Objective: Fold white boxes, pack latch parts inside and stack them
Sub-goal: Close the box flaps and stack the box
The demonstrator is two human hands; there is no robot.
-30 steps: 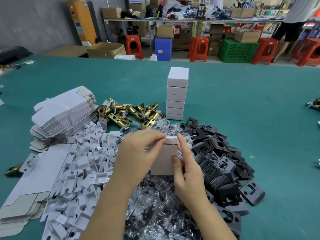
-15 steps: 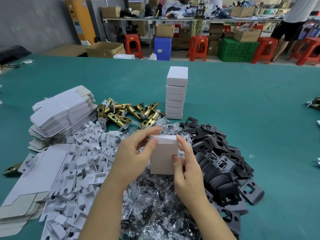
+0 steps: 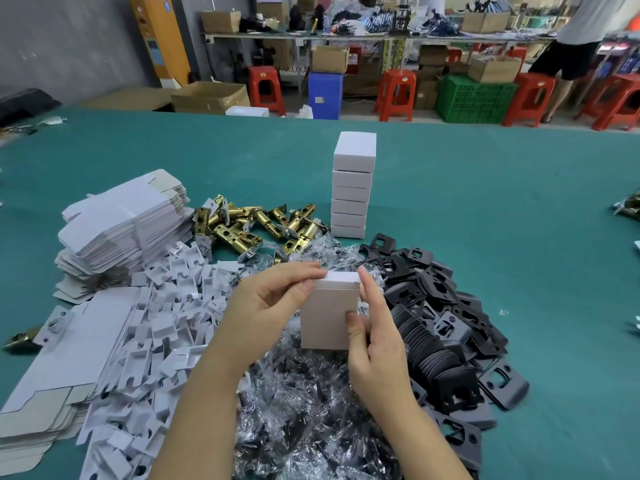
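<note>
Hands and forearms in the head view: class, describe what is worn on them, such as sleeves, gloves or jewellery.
Nothing is worn. The left hand and right hand are bare, with no gloves, rings or watch visible. Both forearms are uncovered down to the bottom edge of the picture, so no sleeve shows. The fingernails look short and unpainted.

Two bare forearms entering from the near edge, no sleeves, no gloves, left hand [image 3: 268, 308] and right hand [image 3: 375, 336] without rings, watch or bracelets, short unpainted nails

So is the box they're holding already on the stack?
No, the white box is held up by both hands, apart from the stack farther back.
</note>
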